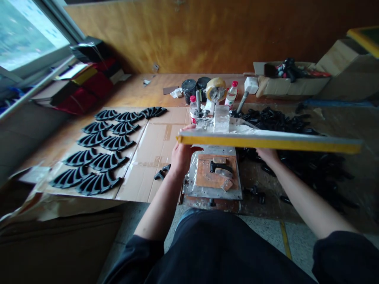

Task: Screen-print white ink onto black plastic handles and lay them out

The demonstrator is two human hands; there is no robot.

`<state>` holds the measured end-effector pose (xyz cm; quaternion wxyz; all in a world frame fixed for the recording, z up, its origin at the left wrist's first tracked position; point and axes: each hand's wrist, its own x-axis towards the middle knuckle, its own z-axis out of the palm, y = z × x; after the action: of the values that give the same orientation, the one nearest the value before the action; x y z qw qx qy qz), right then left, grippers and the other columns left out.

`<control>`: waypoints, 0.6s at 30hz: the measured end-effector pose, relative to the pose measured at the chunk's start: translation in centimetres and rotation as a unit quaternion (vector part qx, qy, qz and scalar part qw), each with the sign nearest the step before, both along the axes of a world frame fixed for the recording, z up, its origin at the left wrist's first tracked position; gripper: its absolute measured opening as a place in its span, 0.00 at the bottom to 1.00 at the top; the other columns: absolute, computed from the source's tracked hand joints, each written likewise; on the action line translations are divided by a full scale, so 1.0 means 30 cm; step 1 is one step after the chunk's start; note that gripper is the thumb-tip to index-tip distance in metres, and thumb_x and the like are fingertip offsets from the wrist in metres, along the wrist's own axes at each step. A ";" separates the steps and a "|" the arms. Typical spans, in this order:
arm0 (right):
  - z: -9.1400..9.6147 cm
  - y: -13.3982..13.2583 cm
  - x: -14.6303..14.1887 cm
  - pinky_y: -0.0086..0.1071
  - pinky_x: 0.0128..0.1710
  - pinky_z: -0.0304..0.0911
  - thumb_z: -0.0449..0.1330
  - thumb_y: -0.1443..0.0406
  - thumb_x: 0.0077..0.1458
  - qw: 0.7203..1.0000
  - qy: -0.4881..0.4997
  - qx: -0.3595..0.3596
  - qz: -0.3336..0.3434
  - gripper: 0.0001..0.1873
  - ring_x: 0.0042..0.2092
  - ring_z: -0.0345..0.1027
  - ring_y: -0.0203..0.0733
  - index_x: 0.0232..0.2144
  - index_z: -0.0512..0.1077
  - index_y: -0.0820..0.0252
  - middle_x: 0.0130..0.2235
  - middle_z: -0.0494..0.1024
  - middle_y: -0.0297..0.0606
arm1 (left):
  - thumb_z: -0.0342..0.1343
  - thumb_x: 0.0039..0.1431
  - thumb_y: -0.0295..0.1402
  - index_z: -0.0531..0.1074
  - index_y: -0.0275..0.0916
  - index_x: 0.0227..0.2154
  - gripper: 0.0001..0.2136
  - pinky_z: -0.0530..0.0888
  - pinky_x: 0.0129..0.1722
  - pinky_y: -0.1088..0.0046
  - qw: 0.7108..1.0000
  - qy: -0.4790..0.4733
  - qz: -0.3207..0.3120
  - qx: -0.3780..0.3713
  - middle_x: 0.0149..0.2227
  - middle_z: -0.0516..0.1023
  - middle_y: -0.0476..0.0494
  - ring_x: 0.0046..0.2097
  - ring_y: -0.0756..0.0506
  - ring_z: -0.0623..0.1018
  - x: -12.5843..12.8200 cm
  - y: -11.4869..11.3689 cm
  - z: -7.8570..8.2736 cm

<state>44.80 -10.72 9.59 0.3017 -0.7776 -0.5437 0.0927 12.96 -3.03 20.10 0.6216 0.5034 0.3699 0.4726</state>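
Observation:
A screen-printing frame with a yellow front edge is raised and tilted over the small press bed. My left hand grips its left end, with fingers above and the thumb below. Behind the frame's middle is my right hand; its fingers are hidden. Below, a black handle-shaped part lies in a fixture on the brown base plate, apart from both hands. A clamp block stands at the back of the frame.
Rows of black parts lie on cardboard to the left. A heap of loose black parts is at the right. Behind the press are bottles, black tubs and a tape roll. An open carton stands back right.

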 end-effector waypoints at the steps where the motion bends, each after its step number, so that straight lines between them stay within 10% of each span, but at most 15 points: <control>1: -0.048 -0.026 -0.054 0.27 0.29 0.63 0.52 0.53 0.59 0.999 -0.005 -0.019 0.037 0.21 0.27 0.66 0.36 0.29 0.74 0.64 0.27 0.75 0.36 | 0.38 0.64 0.52 0.68 0.40 0.46 0.24 0.74 0.33 0.74 1.000 -0.030 -0.002 0.001 0.41 0.75 0.41 0.40 0.48 0.77 0.019 0.012 0.008; 5: -0.151 -0.075 -0.311 0.36 0.44 0.63 0.61 0.58 0.55 0.979 -0.098 -0.095 0.152 0.11 0.42 0.68 0.46 0.30 0.71 0.61 0.37 0.75 0.45 | 0.41 0.63 0.54 0.65 0.38 0.48 0.25 0.73 0.30 0.76 0.996 -0.034 0.026 -0.082 0.38 0.76 0.41 0.36 0.49 0.77 0.064 -0.057 -0.076; 9: -0.104 -0.091 -0.493 0.36 0.42 0.62 0.55 0.64 0.60 0.977 -0.109 -0.143 0.117 0.06 0.41 0.68 0.47 0.35 0.68 0.63 0.36 0.75 0.47 | 0.48 0.57 0.56 0.68 0.36 0.47 0.27 0.73 0.28 0.72 0.921 0.058 -0.190 -0.335 0.41 0.78 0.35 0.36 0.44 0.79 0.075 -0.262 -0.263; 12: -0.056 -0.122 -0.564 0.35 0.44 0.61 0.53 0.65 0.62 0.970 -0.068 -0.071 0.223 0.06 0.43 0.67 0.45 0.35 0.68 0.61 0.37 0.74 0.44 | 0.45 0.59 0.56 0.69 0.37 0.44 0.26 0.76 0.34 0.68 0.912 0.054 -0.157 -0.374 0.42 0.78 0.36 0.41 0.42 0.79 0.048 -0.351 -0.361; 15: -0.054 -0.156 -0.489 0.32 0.46 0.61 0.52 0.68 0.62 0.955 -0.032 -0.021 0.295 0.07 0.45 0.66 0.40 0.35 0.70 0.58 0.40 0.75 0.39 | 0.48 0.59 0.53 0.70 0.35 0.37 0.23 0.75 0.31 0.70 0.929 0.087 -0.053 -0.356 0.40 0.79 0.36 0.36 0.44 0.80 -0.076 -0.318 -0.429; 18: -0.100 -0.185 -0.251 0.34 0.45 0.61 0.51 0.73 0.59 0.980 -0.089 -0.070 0.164 0.12 0.45 0.66 0.42 0.36 0.73 0.57 0.41 0.75 0.39 | 0.47 0.60 0.50 0.69 0.35 0.35 0.20 0.74 0.26 0.73 0.930 0.177 0.082 -0.310 0.39 0.80 0.36 0.30 0.47 0.79 -0.305 -0.231 -0.517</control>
<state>37.28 -16.27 6.60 0.1781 -0.7024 -0.6804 0.1092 3.80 -9.95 4.60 0.6305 0.3289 0.6420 0.2865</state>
